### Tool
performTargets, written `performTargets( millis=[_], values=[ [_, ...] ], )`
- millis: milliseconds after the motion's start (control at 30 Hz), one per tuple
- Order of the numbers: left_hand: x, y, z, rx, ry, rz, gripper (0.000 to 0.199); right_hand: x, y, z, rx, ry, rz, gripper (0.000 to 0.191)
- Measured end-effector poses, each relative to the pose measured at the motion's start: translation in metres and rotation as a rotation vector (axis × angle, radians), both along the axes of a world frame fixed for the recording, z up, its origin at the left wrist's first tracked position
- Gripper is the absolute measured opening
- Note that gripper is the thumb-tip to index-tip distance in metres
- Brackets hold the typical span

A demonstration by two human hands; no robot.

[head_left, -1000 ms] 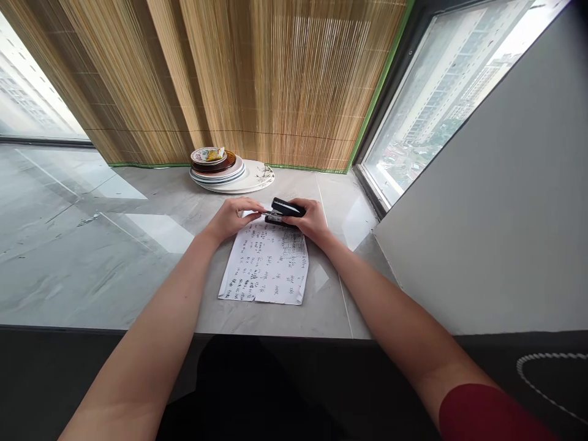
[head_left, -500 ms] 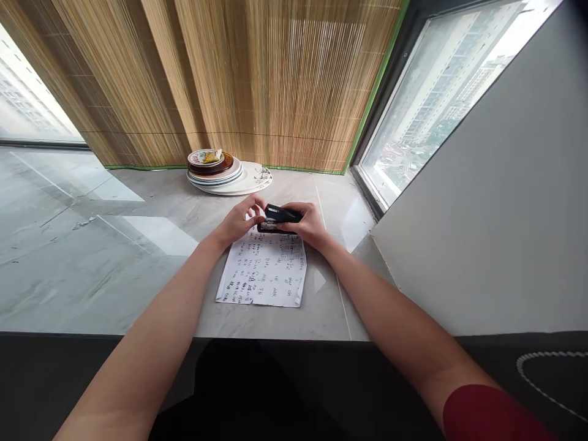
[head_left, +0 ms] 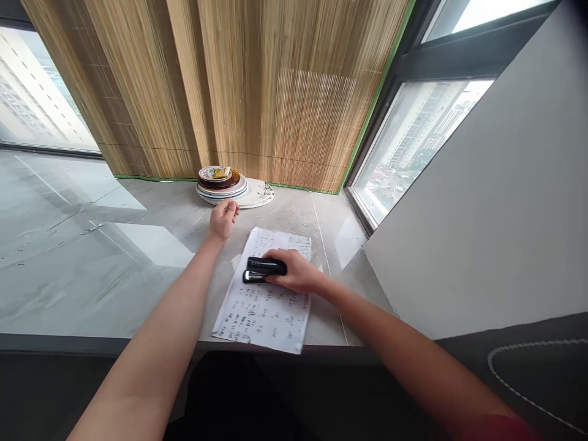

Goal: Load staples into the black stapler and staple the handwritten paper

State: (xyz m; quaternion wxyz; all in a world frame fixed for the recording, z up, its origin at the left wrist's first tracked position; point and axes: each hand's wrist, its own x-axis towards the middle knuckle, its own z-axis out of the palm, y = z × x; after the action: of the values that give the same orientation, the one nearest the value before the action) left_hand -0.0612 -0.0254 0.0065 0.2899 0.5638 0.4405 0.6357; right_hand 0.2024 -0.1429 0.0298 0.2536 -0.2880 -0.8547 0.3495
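Note:
A black stapler (head_left: 265, 267) is gripped in my right hand (head_left: 294, 271), its jaw end pointing left. Beneath it lie sheets of paper (head_left: 271, 321) covered in handwriting, with their lower edge reaching the counter's front edge. My left hand (head_left: 223, 219) is closed, away from the paper at its upper left, close in front of the stacked plates (head_left: 221, 187). What its curled fingers hold, if anything, cannot be made out.
The plates rest by a bamboo blind (head_left: 257, 110) at the back of the grey stone counter (head_left: 114, 288). On the right rise a dark window frame (head_left: 390, 116) and a white wall (head_left: 482, 202). A braided cord (head_left: 514, 383) shows at lower right.
My left hand has come off the stapler and moved left toward the plates, its fingers closing. My right hand has brought the stapler nearer to me and lower over the paper. The view has shifted.

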Motion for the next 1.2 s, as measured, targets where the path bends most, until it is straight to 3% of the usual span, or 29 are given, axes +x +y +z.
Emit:
performTargets(
  millis=[100, 200, 300, 367, 467, 567, 700, 800, 967, 1067, 1200],
  values=[
    [0.0, 0.002, -0.002, -0.01, 0.003, -0.01, 0.042, 0.045, -0.01, 0.001, -0.01, -0.054, -0.101, 0.03],
    [0.001, 0.004, -0.002, -0.015, -0.035, -0.017, 0.042, 0.081, -0.002, -0.004, -0.058, 0.175, -0.301, 0.03],
    [0.0, 0.002, 0.004, -0.043, -0.189, -0.025, 0.045, 0.095, 0.022, -0.012, 0.007, 0.457, -0.626, 0.041],
    [-0.003, -0.003, 0.011, -0.084, -0.326, -0.081, 0.05, 0.095, 0.043, -0.02, 0.103, 0.372, -0.7, 0.04],
    [-0.012, -0.014, 0.023, -0.1, -0.476, -0.193, 0.062, 0.087, 0.072, -0.034, 0.207, 0.024, -0.592, 0.032],
    [-0.02, -0.023, 0.029, -0.05, -0.564, -0.216, 0.065, 0.07, 0.094, -0.042, 0.23, -0.265, -0.462, 0.046],
    [-0.025, -0.025, 0.029, -0.021, -0.686, -0.199, 0.063, 0.017, 0.111, -0.041, 0.231, -0.479, -0.342, 0.054],
    [-0.028, -0.025, 0.029, 0.003, -0.846, -0.212, 0.059, -0.046, 0.116, -0.037, 0.276, -0.485, -0.173, 0.06],
    [-0.039, -0.029, 0.034, 0.131, -1.051, -0.327, 0.059, -0.139, 0.117, -0.033, 0.342, -0.454, -0.061, 0.054],
    [-0.044, -0.03, 0.034, 0.177, -1.075, -0.405, 0.059, -0.158, 0.115, -0.035, 0.341, -0.41, -0.064, 0.059],
    [-0.043, -0.029, 0.034, 0.131, -1.03, -0.446, 0.058, -0.133, 0.112, -0.04, 0.327, -0.375, -0.101, 0.064]
  ],
)
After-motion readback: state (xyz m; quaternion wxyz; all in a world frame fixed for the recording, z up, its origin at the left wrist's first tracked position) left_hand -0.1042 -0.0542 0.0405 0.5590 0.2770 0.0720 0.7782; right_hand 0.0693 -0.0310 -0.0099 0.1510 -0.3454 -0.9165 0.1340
